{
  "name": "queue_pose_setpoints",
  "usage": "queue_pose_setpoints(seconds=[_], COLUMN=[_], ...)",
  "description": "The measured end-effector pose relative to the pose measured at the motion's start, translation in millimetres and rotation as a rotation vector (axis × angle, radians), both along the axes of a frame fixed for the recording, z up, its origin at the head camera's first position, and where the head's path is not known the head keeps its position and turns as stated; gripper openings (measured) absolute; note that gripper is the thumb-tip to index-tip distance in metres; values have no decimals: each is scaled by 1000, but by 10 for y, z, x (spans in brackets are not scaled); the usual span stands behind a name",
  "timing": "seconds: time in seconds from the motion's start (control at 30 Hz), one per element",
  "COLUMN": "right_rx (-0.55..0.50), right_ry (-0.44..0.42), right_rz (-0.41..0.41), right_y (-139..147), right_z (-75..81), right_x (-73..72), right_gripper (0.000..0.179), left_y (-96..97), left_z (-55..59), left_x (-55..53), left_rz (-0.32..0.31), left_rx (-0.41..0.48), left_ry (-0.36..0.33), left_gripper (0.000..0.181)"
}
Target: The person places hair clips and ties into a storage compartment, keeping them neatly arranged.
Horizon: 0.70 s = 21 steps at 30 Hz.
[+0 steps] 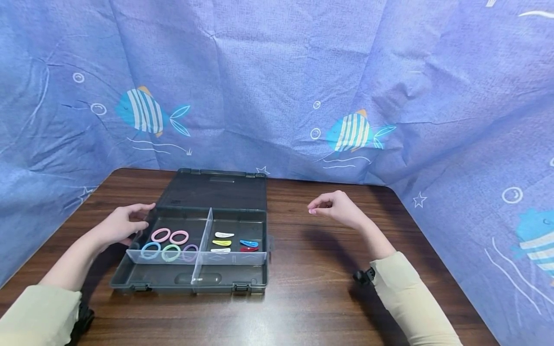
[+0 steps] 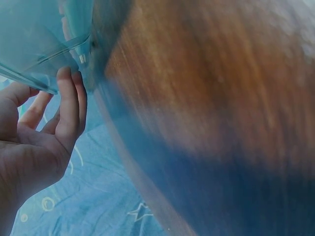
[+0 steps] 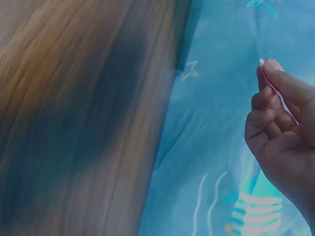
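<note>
A translucent dark grey organizer box lies with its lid folded back. My left hand holds the left side of the box; in the left wrist view its bent fingers are at the clear wall. Two pink hair ties lie in the left compartment with blue, green and purple ones behind the clear divider. White, yellow, blue and red hair clips lie in the right compartment. Right of the box, my right hand pinches a thin pale pink hair clip, seen edge-on and partly hidden by the fingers.
The box stands on a brown wooden table, left of centre. A blue cloth with fish prints hangs behind the table and down both sides. Clear dividers split the box, with a narrow front strip nearest me.
</note>
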State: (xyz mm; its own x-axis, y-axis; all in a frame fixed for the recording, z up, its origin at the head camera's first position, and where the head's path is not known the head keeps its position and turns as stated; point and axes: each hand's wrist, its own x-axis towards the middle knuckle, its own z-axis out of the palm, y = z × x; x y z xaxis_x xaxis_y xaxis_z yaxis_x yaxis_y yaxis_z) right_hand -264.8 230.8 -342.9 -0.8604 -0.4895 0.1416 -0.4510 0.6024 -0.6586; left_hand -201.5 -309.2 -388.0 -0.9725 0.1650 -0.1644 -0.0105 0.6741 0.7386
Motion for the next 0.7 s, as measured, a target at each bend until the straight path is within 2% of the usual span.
queue_pose_setpoints(seconds=[0.33, 0.53, 0.7], right_rx=[-90, -134, -150], right_ry=[88, 81, 72], right_rz=[-28, -31, 6], right_y=[-350, -546, -697], right_z=[159, 206, 209], right_x=[92, 95, 81], right_gripper=[9, 11, 12], left_y=[3, 9, 14], left_z=[11, 28, 40], left_x=[20, 26, 35], left_rz=[-8, -11, -7], left_rx=[5, 2, -2], left_ry=[13, 2, -4], left_gripper=[61, 61, 61])
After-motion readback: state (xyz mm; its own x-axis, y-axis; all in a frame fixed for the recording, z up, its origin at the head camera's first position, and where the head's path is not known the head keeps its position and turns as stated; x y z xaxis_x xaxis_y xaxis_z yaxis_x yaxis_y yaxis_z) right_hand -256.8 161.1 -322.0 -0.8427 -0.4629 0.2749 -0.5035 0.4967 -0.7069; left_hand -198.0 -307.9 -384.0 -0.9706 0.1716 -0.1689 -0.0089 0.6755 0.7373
